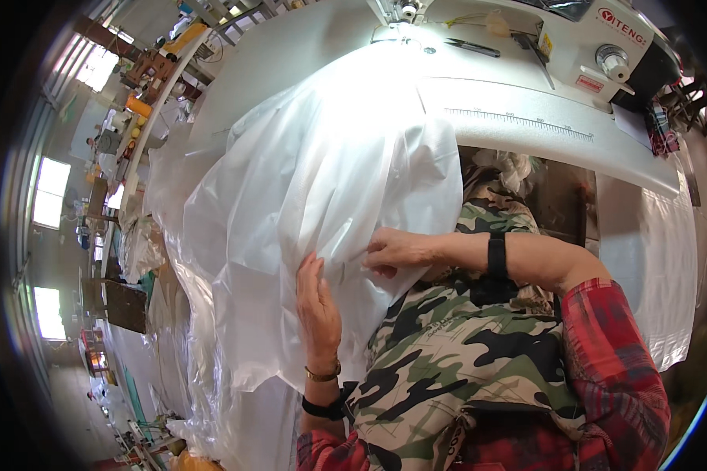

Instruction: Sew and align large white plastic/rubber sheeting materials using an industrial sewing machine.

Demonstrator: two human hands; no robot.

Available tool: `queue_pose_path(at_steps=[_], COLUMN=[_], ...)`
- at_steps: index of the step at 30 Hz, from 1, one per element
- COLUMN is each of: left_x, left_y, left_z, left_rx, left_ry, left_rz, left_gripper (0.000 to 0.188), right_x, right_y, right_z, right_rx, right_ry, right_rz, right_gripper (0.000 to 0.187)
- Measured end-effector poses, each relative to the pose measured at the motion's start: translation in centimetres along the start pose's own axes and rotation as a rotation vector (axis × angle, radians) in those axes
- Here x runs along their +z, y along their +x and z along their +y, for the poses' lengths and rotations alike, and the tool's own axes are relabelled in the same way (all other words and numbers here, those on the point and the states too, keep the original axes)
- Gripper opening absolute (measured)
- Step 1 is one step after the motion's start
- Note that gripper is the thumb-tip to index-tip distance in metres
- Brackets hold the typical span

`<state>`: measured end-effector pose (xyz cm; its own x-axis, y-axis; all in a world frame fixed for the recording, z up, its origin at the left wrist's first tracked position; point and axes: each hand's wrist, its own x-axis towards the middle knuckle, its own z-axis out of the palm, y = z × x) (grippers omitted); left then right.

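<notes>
A large, thin white translucent plastic sheet (pixel 330 180) hangs in folds from the sewing machine table (pixel 511 102) down over my lap. Its upper part glares under the machine's lamp. My left hand (pixel 318 306) lies against the sheet with its fingers stretched out side by side. Close by on the right, my right hand (pixel 397 251) has its fingers curled in a pinch at the sheet's edge. The sewing machine head (pixel 404 12) stands at the top, where the bright light washes out the needle area.
Dark tweezers (pixel 473 48) and a pointed dark tool (pixel 534 59) lie on the machine bed. The machine's handwheel (pixel 613 63) is at the upper right. More plastic sheeting (pixel 644 267) hangs at the right. A cluttered bench (pixel 153 118) runs along the left.
</notes>
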<state>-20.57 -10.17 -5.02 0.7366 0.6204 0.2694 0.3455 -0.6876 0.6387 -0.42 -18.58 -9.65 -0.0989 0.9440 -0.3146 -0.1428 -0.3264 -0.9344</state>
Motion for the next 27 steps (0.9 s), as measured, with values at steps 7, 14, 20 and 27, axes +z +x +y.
queue_pose_path(at_steps=[7,14,20,27], left_x=[-1.5,-3.3,-1.4,-0.7], left_y=[1.1,4.4,6.0,6.7], left_z=[-4.2,-2.1,3.9,3.6], left_rx=[0.003,0.085,0.083,-0.152], left_ry=[0.153,0.384,-0.159,-0.308], left_rz=[0.08,-0.297,-0.211,-0.134], left_gripper=[0.033,0.034,0.02,0.014], right_x=[2.1,4.9,6.3,0.3], right_y=[1.3,-3.0,-3.6,-6.1], right_z=[-1.4,-4.9,-4.5,-3.3], right_rx=[-0.196,-0.2,-0.318,-0.161], right_ry=[-0.347,-0.274,-0.685,0.031], right_rz=[0.05,0.098,0.248,0.744], right_gripper=[0.041,0.039,0.026,0.026])
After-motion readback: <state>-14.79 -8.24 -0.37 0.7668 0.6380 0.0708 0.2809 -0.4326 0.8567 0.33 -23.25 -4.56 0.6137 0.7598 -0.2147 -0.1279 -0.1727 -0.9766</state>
